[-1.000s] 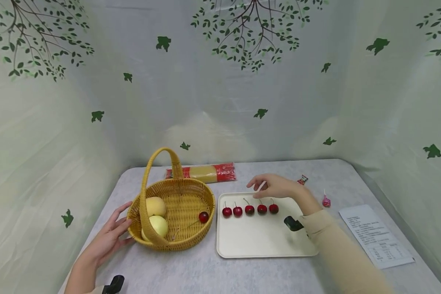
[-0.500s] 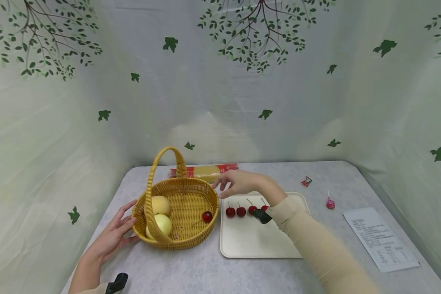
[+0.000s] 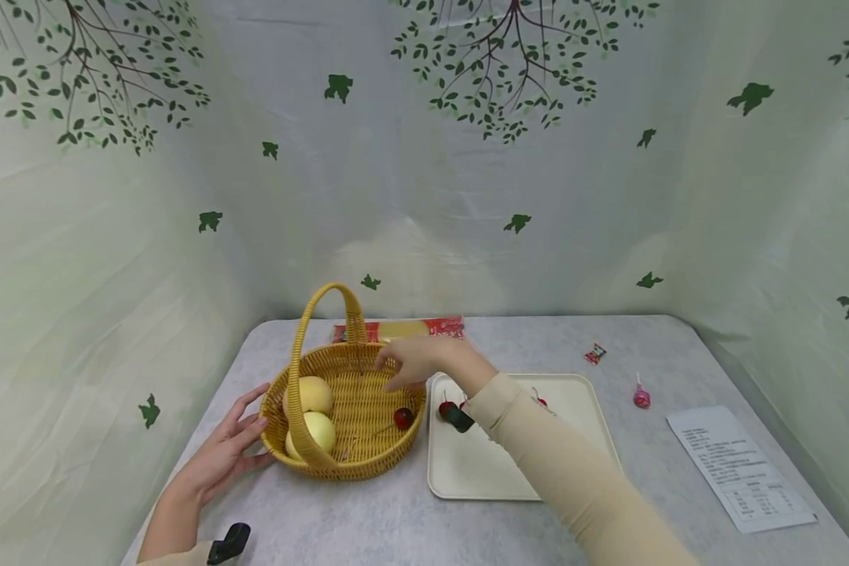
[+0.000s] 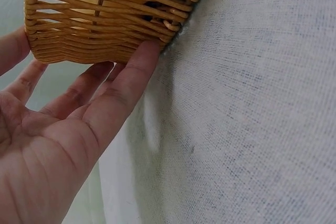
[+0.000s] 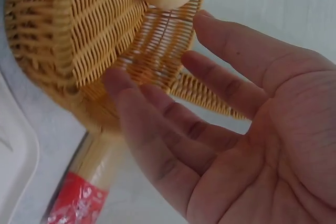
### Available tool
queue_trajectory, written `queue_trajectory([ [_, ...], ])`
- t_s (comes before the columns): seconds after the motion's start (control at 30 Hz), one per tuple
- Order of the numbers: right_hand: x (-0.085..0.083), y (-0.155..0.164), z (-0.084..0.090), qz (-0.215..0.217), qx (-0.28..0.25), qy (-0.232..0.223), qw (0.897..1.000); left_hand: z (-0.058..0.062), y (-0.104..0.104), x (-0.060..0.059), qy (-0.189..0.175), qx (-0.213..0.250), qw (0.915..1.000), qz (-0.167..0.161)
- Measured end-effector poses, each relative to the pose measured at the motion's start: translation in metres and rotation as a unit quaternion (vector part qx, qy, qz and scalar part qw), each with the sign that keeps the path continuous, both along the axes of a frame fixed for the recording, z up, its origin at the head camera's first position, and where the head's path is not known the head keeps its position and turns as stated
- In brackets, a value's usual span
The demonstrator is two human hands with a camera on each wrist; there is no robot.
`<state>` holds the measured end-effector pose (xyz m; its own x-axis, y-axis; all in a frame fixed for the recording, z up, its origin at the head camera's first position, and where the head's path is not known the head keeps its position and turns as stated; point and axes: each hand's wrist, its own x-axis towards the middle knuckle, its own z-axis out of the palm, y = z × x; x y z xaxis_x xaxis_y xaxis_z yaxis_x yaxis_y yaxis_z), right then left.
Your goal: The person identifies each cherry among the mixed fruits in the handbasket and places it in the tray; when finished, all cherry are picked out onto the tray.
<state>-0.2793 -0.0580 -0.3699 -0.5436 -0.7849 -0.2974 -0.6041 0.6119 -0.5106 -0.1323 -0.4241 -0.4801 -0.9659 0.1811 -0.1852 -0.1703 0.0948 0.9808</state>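
A yellow wicker basket (image 3: 364, 472) with a tall handle stands on the table's left half. Inside lie two round pale-yellow fruits (image 3: 318, 434), side by side at the left, and a dark red cherry (image 3: 403, 418) near the right wall. My left hand (image 3: 222, 452) rests its extended fingers against the basket's outer left side; the left wrist view shows the fingertips at the woven wall (image 4: 105, 35). Over the basket's right rim reaches my right hand (image 3: 420, 363), with loosely bent fingers and nothing in its palm (image 5: 273, 166).
A cream tray (image 3: 481, 483) holds a row of cherries (image 3: 444, 409), mostly hidden by my right forearm. Behind the basket lies a red and yellow packet (image 3: 442, 326). A small wrapped candy (image 3: 595, 354), a pink lollipop (image 3: 641, 397) and a printed sheet (image 3: 743, 468) lie at right.
My right hand has moved left from above the tray's far edge to over the basket, its forearm now covering most of the cherries. The left hand stays at the basket; the view shifts slightly.
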Motion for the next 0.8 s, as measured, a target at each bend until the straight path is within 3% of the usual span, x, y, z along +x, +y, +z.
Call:
queue_trajectory([
  [0.1, 0.0, -0.012, -0.003, -0.01, 0.025, -0.031, 0.999, 0.002, 0.0, 0.0, 0.0, -0.003, 1.0, 0.002],
  [0.27, -0.002, -0.025, -0.012, -0.055, 0.059, -0.126, 0.989, 0.002, 0.0, 0.001, 0.002, -0.008, 1.0, 0.004],
  [0.5, -0.001, -0.04, -0.016, -0.091, 0.103, -0.181, 0.974, 0.002, 0.0, 0.003, -0.002, -0.004, 1.0, 0.006],
  [0.8, 0.001, -0.052, -0.022, -0.122, 0.118, -0.244, 0.955, 0.001, -0.001, 0.004, -0.01, -0.007, 0.9998, 0.015],
])
